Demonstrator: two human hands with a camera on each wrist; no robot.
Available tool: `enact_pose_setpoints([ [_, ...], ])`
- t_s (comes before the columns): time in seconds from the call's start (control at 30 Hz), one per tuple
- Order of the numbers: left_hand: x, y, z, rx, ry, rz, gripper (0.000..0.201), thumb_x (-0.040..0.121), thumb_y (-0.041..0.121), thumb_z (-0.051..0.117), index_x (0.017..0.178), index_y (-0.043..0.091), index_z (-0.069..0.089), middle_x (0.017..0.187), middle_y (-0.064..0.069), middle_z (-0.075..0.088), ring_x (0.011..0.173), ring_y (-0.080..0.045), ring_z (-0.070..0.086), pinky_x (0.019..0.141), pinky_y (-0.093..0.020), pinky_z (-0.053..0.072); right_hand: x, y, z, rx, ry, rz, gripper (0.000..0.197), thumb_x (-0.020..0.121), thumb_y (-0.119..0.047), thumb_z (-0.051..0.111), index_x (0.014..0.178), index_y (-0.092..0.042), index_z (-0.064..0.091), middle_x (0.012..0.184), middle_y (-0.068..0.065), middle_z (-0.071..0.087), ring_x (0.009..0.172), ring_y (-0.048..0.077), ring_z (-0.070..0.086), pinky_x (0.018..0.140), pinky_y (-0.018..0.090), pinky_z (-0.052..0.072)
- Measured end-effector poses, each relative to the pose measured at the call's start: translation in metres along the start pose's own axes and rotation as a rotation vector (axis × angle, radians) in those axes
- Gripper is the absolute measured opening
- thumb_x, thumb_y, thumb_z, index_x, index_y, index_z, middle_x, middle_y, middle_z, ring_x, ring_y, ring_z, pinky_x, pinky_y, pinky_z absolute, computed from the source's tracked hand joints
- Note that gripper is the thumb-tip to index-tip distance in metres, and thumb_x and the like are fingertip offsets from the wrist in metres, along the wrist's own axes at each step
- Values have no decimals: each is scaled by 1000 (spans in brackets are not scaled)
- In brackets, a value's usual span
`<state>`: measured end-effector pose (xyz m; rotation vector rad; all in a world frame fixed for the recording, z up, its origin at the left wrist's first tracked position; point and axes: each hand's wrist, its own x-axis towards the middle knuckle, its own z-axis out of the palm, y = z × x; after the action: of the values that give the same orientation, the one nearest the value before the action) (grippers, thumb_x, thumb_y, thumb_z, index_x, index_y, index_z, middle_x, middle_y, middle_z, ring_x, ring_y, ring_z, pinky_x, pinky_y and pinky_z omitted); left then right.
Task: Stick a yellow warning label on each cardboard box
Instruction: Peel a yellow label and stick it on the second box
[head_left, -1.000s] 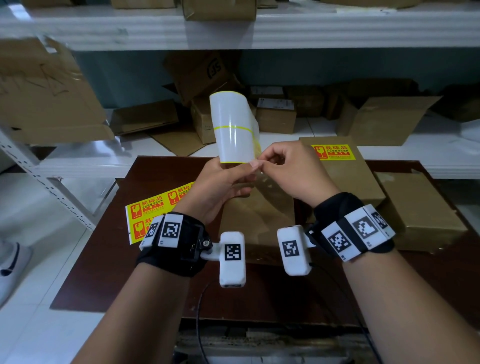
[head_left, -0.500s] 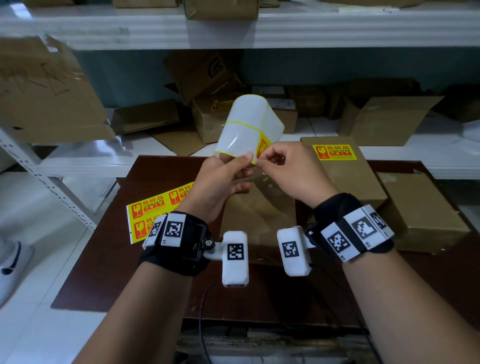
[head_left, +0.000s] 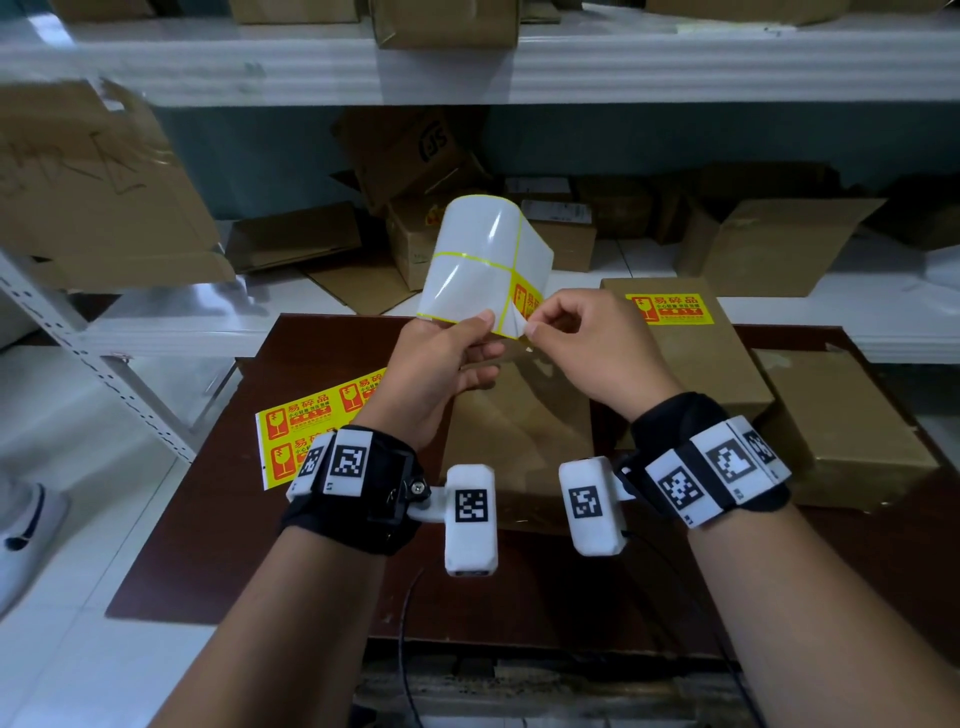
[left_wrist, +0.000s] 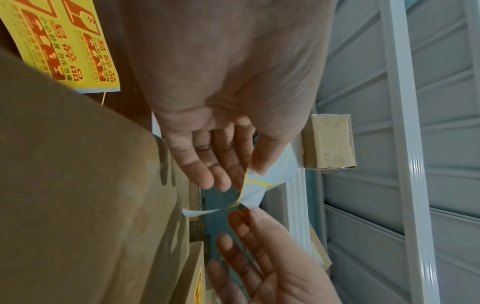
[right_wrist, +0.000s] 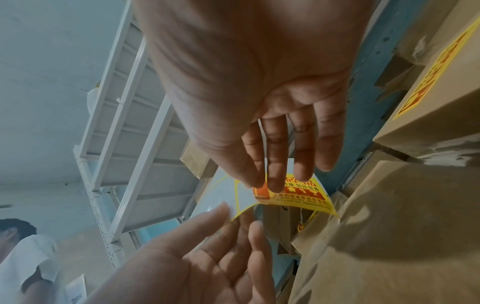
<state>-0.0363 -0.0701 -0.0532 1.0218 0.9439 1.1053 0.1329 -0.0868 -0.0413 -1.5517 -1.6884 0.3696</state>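
Observation:
My left hand (head_left: 475, 332) holds up a glossy white backing sheet (head_left: 483, 265) with thin yellow outlines, thumb on its lower edge. One yellow warning label (head_left: 523, 301) is left on the sheet's right side. My right hand (head_left: 535, 326) pinches that label's lower corner, which is lifted off the sheet; the right wrist view shows the label (right_wrist: 298, 195) curling under my fingertips (right_wrist: 275, 183). Under my hands lies a plain cardboard box (head_left: 519, 431). Behind it a box (head_left: 696, 379) carries a stuck label (head_left: 665, 308). A third, plain box (head_left: 841, 431) sits at the right.
A full sheet of yellow labels (head_left: 311, 426) lies on the dark table (head_left: 218, 545) at the left. White metal shelves (head_left: 467, 73) behind hold several open and flattened cartons. A person in a white shirt (right_wrist: 23, 257) stands off to the left.
The backing sheet has turned so the remaining label faces me. My right hand has peeled the label's corner away from the sheet.

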Motion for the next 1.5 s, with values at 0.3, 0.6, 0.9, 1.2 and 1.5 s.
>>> enact_pose_setpoints([
  [0.3,-4,-3,9,59,-23,24,12,95,17,64,105,12,67,88,-3,70,76,-14,65,66,-30,50,-1,-3,5,32,-30,-23,5,87,-28,70,82,-30,72,78,-14,70,79,7,66,76,33,56],
  [0.6,1,-4,1,75,49,46,21,92,15,68,113,8,67,91,-4,72,76,-16,67,62,-27,52,-1,-4,2,117,-92,24,17,83,-36,72,97,-27,76,88,-14,74,87,3,69,87,36,58],
  [0.9,0,-3,2,127,-10,74,13,92,12,68,105,13,69,87,-2,71,78,-17,65,65,-30,51,2,-3,1,151,-24,102,15,88,-34,73,81,-20,75,79,-1,74,77,18,69,74,37,56],
  [1.2,2,-4,2,122,-13,56,19,91,14,68,111,13,67,88,-1,71,76,-15,67,65,-29,52,2,-4,0,152,-24,117,13,88,-22,69,76,-23,73,74,-6,72,69,7,63,65,25,48],
  [1.5,0,-4,2,59,-8,15,17,94,13,65,110,9,66,90,-7,69,80,-21,65,64,-28,53,0,-4,0,283,-19,199,11,87,-15,68,76,-13,71,78,8,74,79,29,71,78,54,59],
])
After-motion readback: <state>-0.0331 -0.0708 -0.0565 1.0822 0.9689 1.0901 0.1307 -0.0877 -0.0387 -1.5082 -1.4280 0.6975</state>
